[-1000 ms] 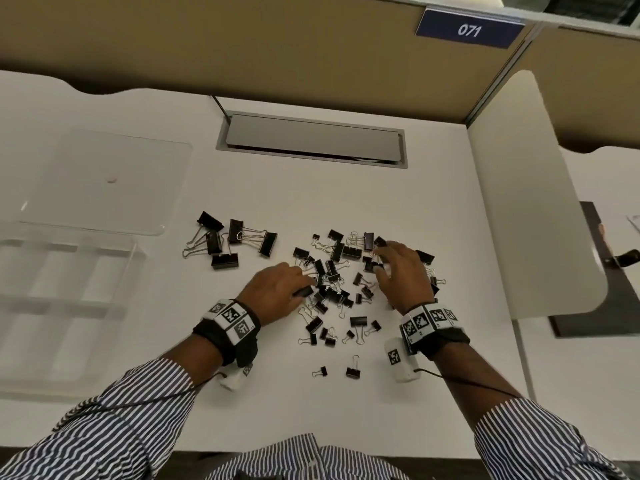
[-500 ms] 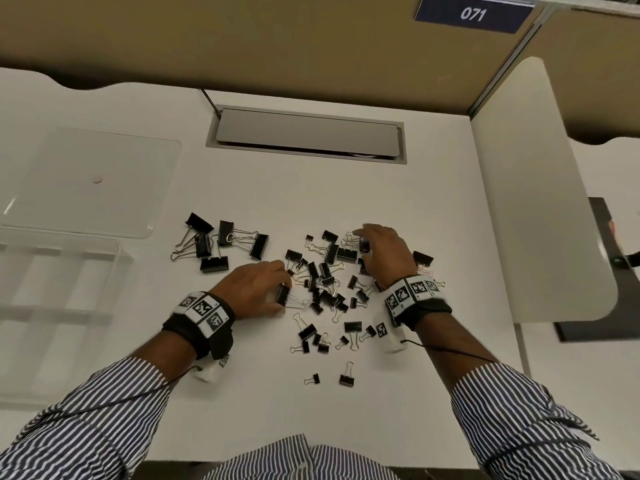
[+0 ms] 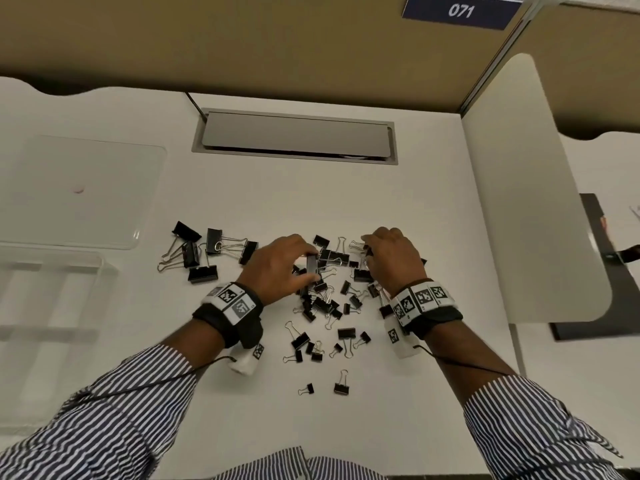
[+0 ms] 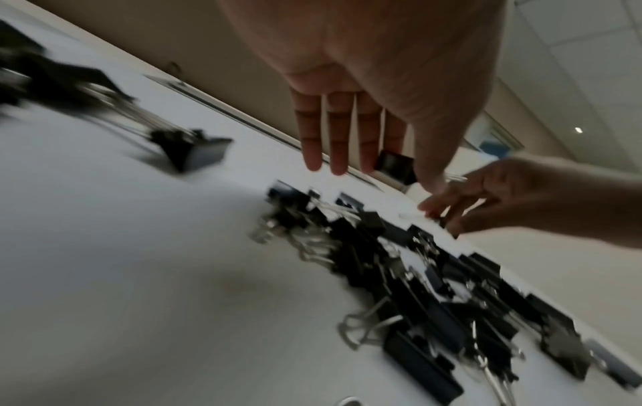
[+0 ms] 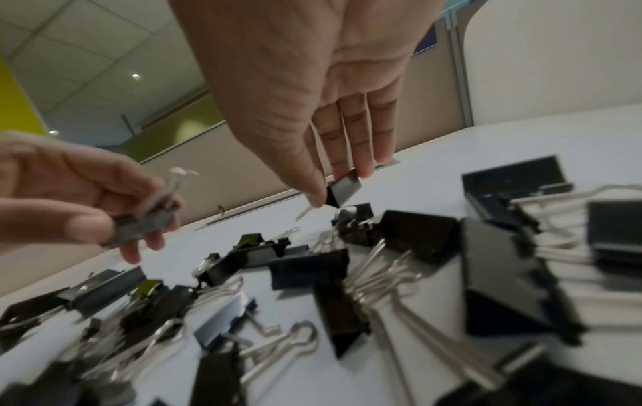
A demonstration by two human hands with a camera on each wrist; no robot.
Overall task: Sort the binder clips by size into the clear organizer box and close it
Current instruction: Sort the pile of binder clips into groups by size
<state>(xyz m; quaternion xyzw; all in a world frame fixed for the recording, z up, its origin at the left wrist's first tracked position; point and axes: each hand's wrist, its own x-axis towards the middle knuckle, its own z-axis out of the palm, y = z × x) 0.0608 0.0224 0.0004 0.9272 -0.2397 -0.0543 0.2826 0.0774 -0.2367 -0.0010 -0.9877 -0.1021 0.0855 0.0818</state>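
Observation:
Black binder clips of mixed sizes lie in a loose pile [image 3: 329,301] at mid-desk. Several large clips [image 3: 204,252] sit grouped to its left. My left hand [image 3: 308,266] hovers over the pile's left side, thumb and forefinger pinching a medium clip [image 4: 396,167]. My right hand [image 3: 369,252] is at the pile's far right and pinches a small clip [image 5: 342,189] between thumb and fingers. The clear organizer box [image 3: 52,289] stands open at the left edge, and its compartments look empty. Its lid [image 3: 79,188] lies flat behind it.
A grey cable flap [image 3: 294,136] is set into the desk beyond the pile. A white divider panel [image 3: 530,188] stands on the right, with a dark object [image 3: 595,271] behind it. A tan partition runs along the back of the desk.
My left hand has taken a clip out of the pile and raised it. My right hand has shifted to the pile's far side and pinched a small clip.

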